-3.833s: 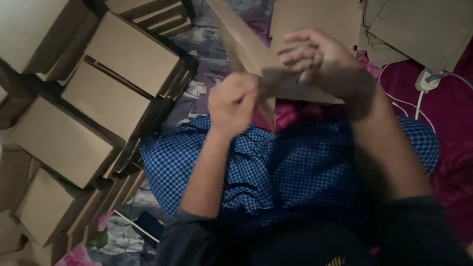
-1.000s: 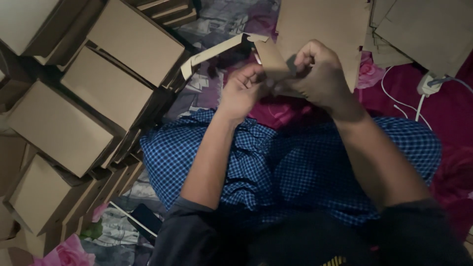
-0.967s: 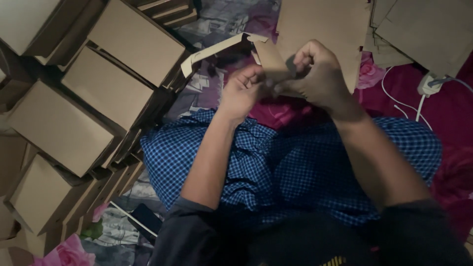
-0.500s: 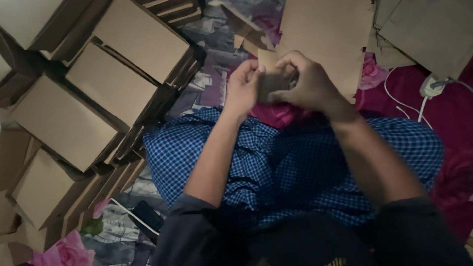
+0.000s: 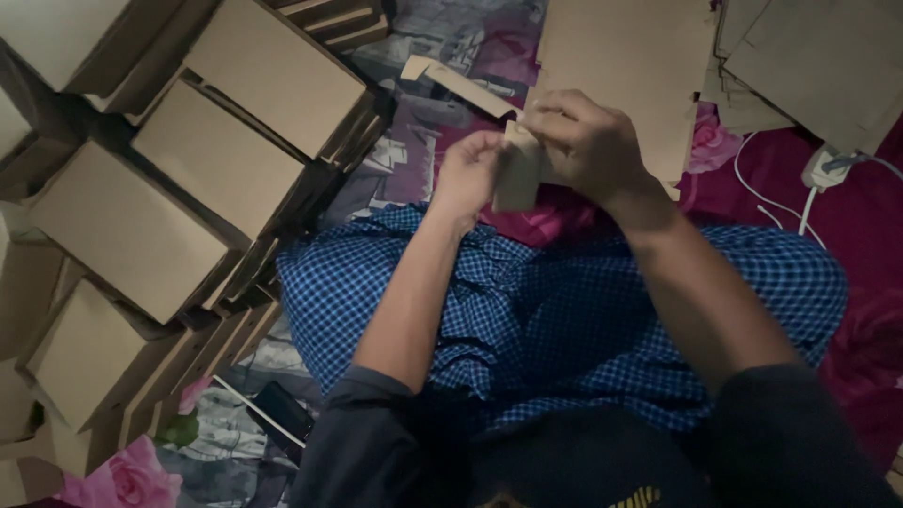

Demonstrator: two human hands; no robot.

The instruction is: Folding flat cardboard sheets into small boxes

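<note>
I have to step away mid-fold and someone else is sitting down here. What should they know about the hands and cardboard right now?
Left hand: pinching the left edge of the small cardboard piece held above the lap.
Right hand: wrapped over its top and right side. Both hands grip it together.
Folded boxes are stacked in rows on the person's left. Flat cardboard sheets lie ahead, more to the right.
Done: many boxes stand assembled.
Left: the piece in hand looks only partly folded; flat sheets remain unfolded.

Both hands, left hand [image 5: 467, 174] and right hand [image 5: 585, 141], pinch a folded cardboard piece [image 5: 516, 167].
</note>
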